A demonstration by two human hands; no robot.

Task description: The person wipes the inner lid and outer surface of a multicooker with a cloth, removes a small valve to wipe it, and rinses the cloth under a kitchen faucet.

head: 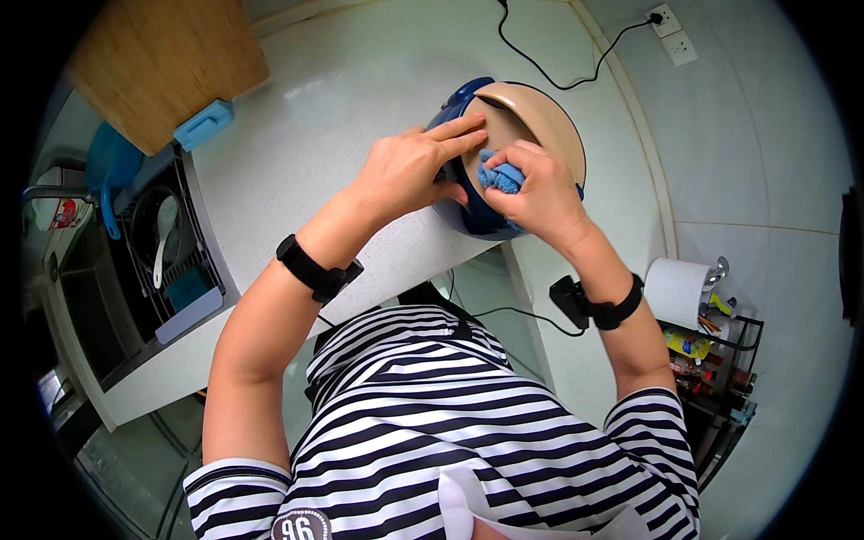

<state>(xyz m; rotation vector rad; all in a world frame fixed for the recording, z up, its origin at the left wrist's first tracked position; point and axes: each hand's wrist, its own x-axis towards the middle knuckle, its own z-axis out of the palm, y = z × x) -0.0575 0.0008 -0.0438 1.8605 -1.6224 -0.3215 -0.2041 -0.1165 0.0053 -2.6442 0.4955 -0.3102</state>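
Observation:
A rice cooker with a dark blue body and a beige lid stands near the front edge of the white countertop. The lid has a raised curved beige band over a dark gap. My right hand grips a bunched blue cloth against the lid's near part. On the left side of the lid, my left hand rests with fingers spread. Its fingertips touch the beige surface, and its thumb lies by the blue rim. The cooker's front panel is partly hidden by my hands.
At left, a sink holds a rack with a dark pan and a white spoon. A wooden cutting board stands behind. A black cord runs to a wall socket. A black shelf rack stands right.

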